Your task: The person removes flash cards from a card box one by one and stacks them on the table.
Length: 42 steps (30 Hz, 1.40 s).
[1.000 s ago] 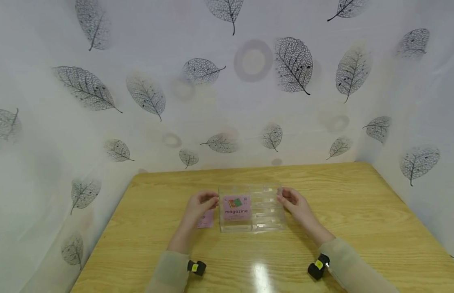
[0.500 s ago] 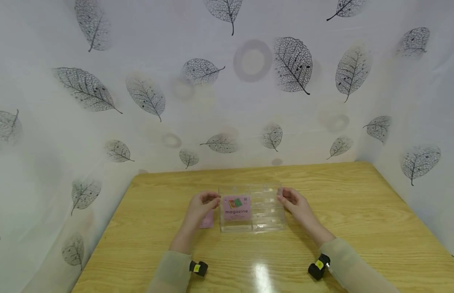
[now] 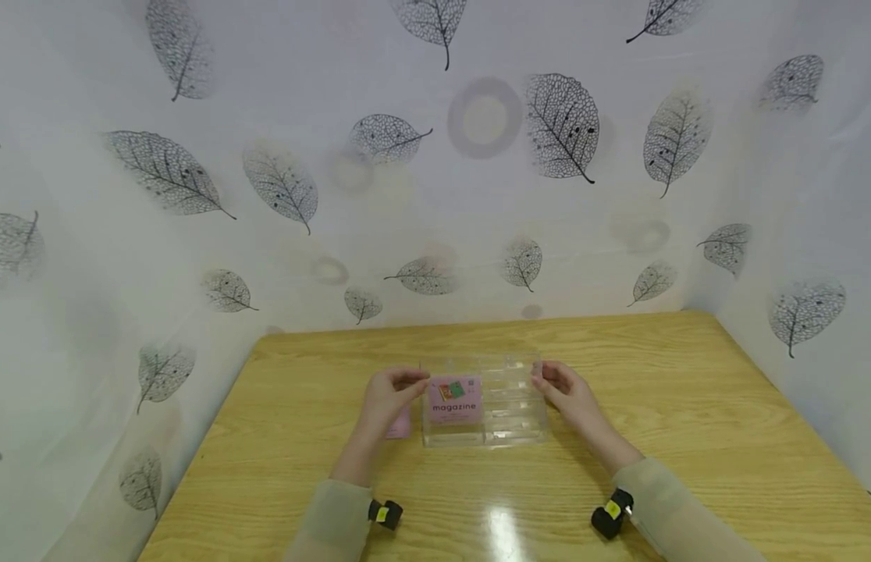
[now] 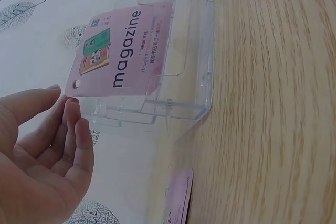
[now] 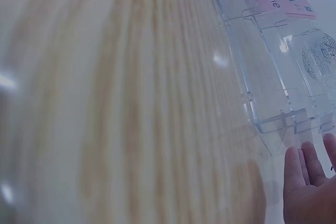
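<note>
A clear plastic card rack (image 3: pixel 516 439) stands on the table, made up of stepped compartments. In its left half a pink card (image 3: pixel 454 400) printed "magazine" leans upright, with a punched hole at one corner. My left hand (image 3: pixel 389 402) has its thumb and index tips right at that corner; in the left wrist view the thumb of my left hand (image 4: pixel 44 145) stops just short of the card (image 4: pixel 126 51), with a small gap between the tips. My right hand (image 3: pixel 569 394) holds the rack's right end. In the right wrist view its fingers (image 5: pixel 296 174) lie at the rack's end wall (image 5: pixel 283 121).
Another pink card (image 3: pixel 400 425) lies on the wood-grain table (image 3: pixel 618 375), left of the rack and partly behind my left hand. A leaf-printed curtain (image 3: pixel 435 203) rises behind the table's back edge.
My left hand has shifted right from the rack's left edge to the upper corner of the "magazine" card. The rack, the card and my right hand stay where they were.
</note>
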Available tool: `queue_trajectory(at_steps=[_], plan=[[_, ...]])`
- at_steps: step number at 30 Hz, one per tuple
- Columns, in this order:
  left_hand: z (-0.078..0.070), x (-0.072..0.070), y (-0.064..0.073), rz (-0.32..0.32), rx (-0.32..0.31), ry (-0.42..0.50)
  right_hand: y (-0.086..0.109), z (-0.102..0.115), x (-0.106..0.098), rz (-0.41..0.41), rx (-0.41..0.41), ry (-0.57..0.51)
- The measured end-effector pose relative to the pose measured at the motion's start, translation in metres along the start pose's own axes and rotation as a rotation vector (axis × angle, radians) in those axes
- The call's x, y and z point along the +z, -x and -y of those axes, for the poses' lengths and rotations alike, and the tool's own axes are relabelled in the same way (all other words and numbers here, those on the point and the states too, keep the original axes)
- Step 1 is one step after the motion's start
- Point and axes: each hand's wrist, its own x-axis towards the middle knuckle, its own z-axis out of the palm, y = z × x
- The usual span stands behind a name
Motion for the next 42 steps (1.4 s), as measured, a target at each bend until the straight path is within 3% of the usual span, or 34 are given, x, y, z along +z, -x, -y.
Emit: queue_trajectory(at_steps=[16, 42], plan=[[0.000, 0.004, 0.001, -0.016, 0.034, -0.082, 0.000, -0.001, 0.000, 0.011, 0.035, -0.010], [0.008, 0.005, -0.005, -0.015, 0.003, 0.038, 0.000, -0.002, 0.000, 0.003, 0.026, -0.015]])
